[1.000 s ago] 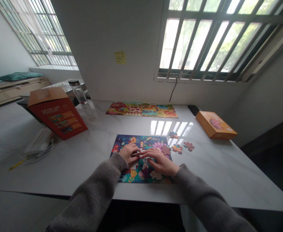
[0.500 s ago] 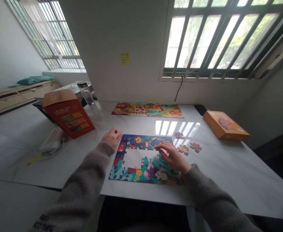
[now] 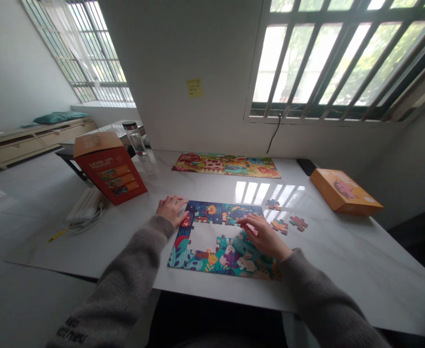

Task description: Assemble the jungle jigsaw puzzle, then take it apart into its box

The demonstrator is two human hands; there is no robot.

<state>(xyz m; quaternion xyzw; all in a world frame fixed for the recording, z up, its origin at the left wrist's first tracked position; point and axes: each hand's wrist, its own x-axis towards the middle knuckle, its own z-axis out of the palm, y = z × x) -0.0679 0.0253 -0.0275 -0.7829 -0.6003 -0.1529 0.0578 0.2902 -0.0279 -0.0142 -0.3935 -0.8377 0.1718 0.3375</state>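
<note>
A partly assembled jigsaw puzzle [image 3: 201,261] with jungle colours and a white rabbit lies on the white marble table [image 3: 343,251], with a bare gap [image 3: 214,237] in its middle. My left hand [image 3: 171,210] rests open, fingertips at the puzzle's upper-left edge. My right hand [image 3: 263,236] is over the right side, fingers pinching a pinkish puzzle piece [image 3: 252,230]. To its right lie several loose pieces, including one [image 3: 279,226] nearest the hand. Another finished farm-animal puzzle [image 3: 226,166] lies further back.
A red puzzle box [image 3: 109,169] stands at back left beside a glass bottle [image 3: 136,142]. An orange box [image 3: 344,192] and a black phone [image 3: 306,166] are at right. A white adapter with cable [image 3: 85,206] and a yellow pencil [image 3: 58,234] lie left.
My hands, together over the puzzle's middle a second ago, have moved apart, uncovering the gap. The left went to the upper-left edge, the right to the right side with the pinkish piece.
</note>
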